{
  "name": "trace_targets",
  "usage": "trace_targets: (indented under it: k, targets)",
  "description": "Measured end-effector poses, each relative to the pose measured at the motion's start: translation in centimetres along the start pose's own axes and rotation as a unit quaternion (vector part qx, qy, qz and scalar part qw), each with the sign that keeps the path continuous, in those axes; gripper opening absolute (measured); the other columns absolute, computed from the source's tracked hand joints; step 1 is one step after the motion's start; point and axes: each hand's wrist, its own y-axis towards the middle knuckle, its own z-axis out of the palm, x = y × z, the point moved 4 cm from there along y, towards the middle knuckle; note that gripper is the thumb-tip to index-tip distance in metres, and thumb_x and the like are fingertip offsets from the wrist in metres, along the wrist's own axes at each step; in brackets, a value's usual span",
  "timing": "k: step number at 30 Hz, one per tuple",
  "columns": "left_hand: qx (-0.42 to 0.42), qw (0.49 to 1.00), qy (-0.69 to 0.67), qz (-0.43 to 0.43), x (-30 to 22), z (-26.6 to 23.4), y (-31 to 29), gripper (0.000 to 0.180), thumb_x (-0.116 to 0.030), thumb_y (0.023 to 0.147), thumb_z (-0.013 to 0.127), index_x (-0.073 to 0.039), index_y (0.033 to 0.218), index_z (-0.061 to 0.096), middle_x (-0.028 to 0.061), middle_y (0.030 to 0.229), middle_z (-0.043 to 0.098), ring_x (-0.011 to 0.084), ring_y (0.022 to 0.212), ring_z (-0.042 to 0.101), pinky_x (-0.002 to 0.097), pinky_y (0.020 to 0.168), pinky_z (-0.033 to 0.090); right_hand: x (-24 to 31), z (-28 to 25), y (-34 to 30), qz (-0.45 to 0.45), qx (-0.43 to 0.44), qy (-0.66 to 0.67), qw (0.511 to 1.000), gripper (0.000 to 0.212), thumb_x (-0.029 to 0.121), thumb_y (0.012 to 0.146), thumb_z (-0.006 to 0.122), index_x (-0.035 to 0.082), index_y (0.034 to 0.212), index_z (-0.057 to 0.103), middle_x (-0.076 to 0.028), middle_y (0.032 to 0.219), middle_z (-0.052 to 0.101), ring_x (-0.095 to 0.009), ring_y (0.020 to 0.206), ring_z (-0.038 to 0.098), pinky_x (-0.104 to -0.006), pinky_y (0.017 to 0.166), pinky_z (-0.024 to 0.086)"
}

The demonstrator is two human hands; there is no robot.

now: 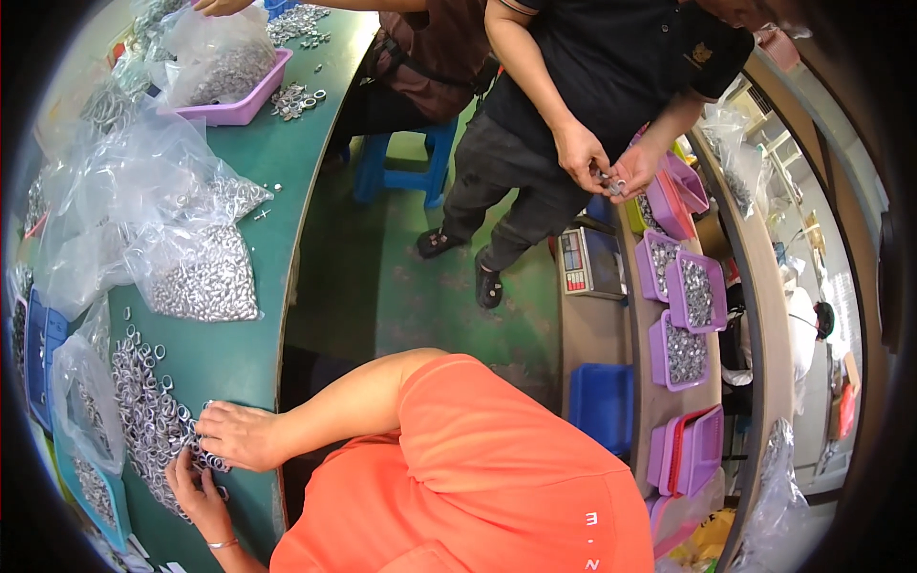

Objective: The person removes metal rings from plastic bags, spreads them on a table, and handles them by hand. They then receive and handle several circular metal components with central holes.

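Observation:
A spread pile of small silver metal rings (153, 411) lies on the green tabletop at the left. My right hand (237, 435) rests on the near edge of this pile, its fingers stretched over the rings. Just below it, my left hand (201, 495), with a bangle at the wrist, touches the same pile, thumb and fingers apart. No ring shows clearly gripped in either hand; some fingertips are hidden among the rings. Beyond the pile, a clear plastic bag (205, 277) full of small silver pieces lies on the table.
A blue tray (117, 487) with silver parts sits beside the pile. A purple basket (250, 103) stands farther up the table (253, 358). Across the aisle, a co-worker (611, 86) handles small rings near a scale (590, 263) and purple baskets (705, 315). A blue stool (406, 172) stands behind.

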Motion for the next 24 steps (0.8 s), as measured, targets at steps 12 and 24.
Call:
trace_targets:
  k: [12, 24]
  targets:
    - [0.002, 0.999, 0.001, -0.04, -0.3, -0.1, 0.1, 0.06, 0.016, 0.067, 0.055, -0.002, 0.123, 0.045, 0.0067, 0.093, 0.045, 0.0157, 0.074, 0.043, 0.0254, 0.068, 0.042, 0.1, -0.9, 0.1, -0.022, -0.043, -0.027, 0.998, 0.028, 0.015, 0.067, 0.063, -0.003, 0.086, 0.055, -0.018, 0.105, 0.049, -0.032, 0.105, 0.043, -0.0437, 0.096, 0.028]
    - [-0.016, 0.998, -0.021, -0.061, -0.6, 0.0, -0.3, 0.056, 0.015, 0.066, 0.057, 0.0, 0.119, 0.047, 0.0073, 0.094, 0.046, 0.0157, 0.076, 0.045, 0.0249, 0.07, 0.042, 0.4, -2.2, 0.4, -0.007, -0.017, 0.027, 0.999, 0.023, 0.013, 0.071, 0.063, 0.002, 0.09, 0.056, -0.014, 0.104, 0.051, -0.031, 0.104, 0.045, -0.0428, 0.095, 0.03]
